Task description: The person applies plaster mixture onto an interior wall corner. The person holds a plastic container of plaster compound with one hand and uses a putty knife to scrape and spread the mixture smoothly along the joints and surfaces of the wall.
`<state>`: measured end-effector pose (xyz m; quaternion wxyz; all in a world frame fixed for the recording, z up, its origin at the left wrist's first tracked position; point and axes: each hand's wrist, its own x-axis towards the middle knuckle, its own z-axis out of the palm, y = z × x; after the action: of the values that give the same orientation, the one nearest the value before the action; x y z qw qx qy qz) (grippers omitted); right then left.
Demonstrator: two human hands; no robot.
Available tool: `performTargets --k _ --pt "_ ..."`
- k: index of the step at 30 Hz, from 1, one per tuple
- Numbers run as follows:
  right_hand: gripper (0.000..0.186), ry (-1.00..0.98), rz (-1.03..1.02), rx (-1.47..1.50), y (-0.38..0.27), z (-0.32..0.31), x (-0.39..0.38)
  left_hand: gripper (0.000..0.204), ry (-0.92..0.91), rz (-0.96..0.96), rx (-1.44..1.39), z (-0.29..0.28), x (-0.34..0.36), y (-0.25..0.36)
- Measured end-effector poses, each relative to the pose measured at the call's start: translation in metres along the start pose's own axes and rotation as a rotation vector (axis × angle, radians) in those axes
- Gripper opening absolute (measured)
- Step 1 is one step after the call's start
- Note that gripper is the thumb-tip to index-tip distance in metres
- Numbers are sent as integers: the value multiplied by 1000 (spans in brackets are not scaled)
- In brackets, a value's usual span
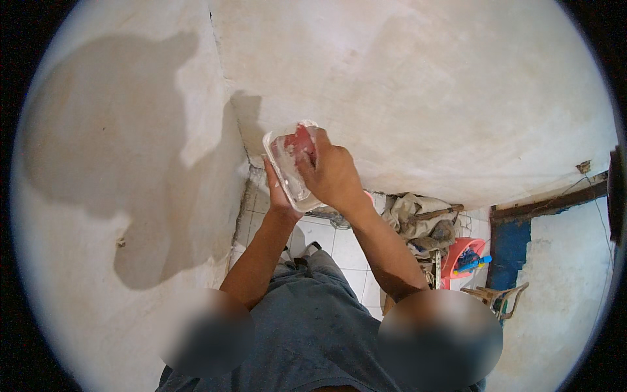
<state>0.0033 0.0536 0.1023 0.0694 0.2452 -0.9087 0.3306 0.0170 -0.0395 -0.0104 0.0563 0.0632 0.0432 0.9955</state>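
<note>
My left hand [279, 195] supports a clear plastic tub [285, 171] from beneath and the left side, its fingers wrapped round the wall. White paste is smeared along the tub's rim and inside. My right hand [335, 174] reaches over the tub's right side, fingers closed on a red flat piece [302, 141], which looks like a small scraper and is streaked with white. Its lower edge dips into the tub; the fingers hide part of it. Both hands are raised in front of me, near the corner of two pale walls.
Pale, patchy walls [418, 98] meet in a corner ahead. Crumpled cloth or sacking [415, 219] lies low on the right, beside a pink-red basin [465, 247] holding a blue tool [473, 264]. A wooden-framed object [499, 297] stands nearer. White floor tiles [349, 251] show below.
</note>
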Motion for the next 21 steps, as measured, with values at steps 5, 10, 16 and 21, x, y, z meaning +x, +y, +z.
performTargets --k 5,10,16,21 --pt "42 -47 10 -78 8 2 2 68 21 25 29 -5 -1 -3" --pt "42 -3 -41 -39 6 8 1 68 48 77 37 -6 4 -6" --pt "42 -66 36 -63 8 1 6 71 40 74 75 -3 3 -6" --pt "39 11 -28 -26 23 -2 7 78 36 60 43 4 -3 5"
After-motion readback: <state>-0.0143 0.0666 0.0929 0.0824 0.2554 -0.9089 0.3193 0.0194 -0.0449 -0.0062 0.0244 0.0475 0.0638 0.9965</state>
